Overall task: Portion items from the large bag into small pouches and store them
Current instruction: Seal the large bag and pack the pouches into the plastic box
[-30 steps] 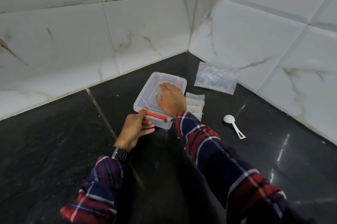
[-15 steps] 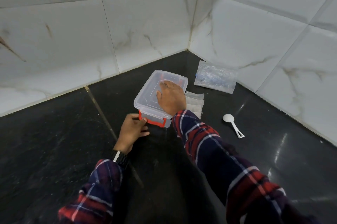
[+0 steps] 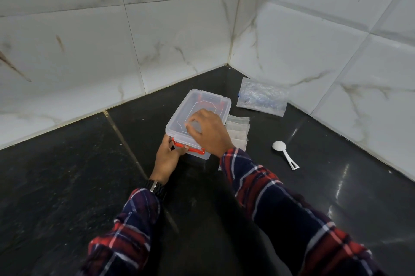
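Two hands work the clear storage box [image 3: 193, 112] near the counter's back corner: right hand [image 3: 207, 133] flat on its lid, left hand [image 3: 167, 155] pinching the red latch [image 3: 188, 148]. A hard snap could jolt it into the small pouches [image 3: 238, 132] alongside; the large bag [image 3: 261, 99] lies against the wall.

The box [image 3: 197, 110] was clear smooth plastic with red clasps; the surface [image 3: 67, 186] was glossy dark stone, the walls [image 3: 89, 40] polished marble-look tile.

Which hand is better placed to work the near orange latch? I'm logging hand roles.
Left. The left hand already has fingers on the orange latch, while the right hand rests on the lid.
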Action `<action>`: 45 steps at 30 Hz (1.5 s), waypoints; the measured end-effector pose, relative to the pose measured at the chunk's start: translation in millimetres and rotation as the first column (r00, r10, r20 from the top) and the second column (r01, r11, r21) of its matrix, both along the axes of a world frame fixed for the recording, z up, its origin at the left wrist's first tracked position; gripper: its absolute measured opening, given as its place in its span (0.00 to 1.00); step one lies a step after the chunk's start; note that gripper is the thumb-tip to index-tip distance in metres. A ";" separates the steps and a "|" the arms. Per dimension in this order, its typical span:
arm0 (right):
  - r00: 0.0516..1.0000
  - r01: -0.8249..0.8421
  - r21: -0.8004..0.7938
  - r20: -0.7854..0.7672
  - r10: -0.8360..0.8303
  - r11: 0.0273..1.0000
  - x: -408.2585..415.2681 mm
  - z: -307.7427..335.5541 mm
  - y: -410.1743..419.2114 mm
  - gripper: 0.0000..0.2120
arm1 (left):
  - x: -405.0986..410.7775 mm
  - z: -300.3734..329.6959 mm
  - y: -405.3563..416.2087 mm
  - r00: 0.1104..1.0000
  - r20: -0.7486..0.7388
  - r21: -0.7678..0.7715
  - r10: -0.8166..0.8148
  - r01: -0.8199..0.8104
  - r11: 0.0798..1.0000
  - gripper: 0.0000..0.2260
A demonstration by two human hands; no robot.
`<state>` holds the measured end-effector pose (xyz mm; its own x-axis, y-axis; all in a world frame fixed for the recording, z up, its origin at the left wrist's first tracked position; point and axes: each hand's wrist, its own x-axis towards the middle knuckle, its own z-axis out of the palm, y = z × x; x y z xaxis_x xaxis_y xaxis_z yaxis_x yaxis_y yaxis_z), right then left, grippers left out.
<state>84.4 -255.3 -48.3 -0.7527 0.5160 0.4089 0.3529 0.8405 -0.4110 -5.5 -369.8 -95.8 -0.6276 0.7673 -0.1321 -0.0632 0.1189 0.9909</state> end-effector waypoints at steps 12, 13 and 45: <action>0.966 -0.104 0.205 0.253 0.050 0.973 15.8 -16.1 -22.0 0.25 | -0.1 -8.7 3.2 0.999 -0.015 0.041 0.035 -0.034 0.999 0.26; 0.961 -0.109 0.222 0.272 0.046 0.969 16.3 -15.3 -22.7 0.25 | -0.4 -9.6 3.5 0.999 -0.022 0.042 0.035 -0.034 0.999 0.26; 0.776 -0.008 -0.514 -0.544 -0.318 0.858 62.5 43.4 -32.0 0.14 | 24.8 15.1 -1.4 0.852 -0.523 -0.250 0.006 -0.160 0.955 0.31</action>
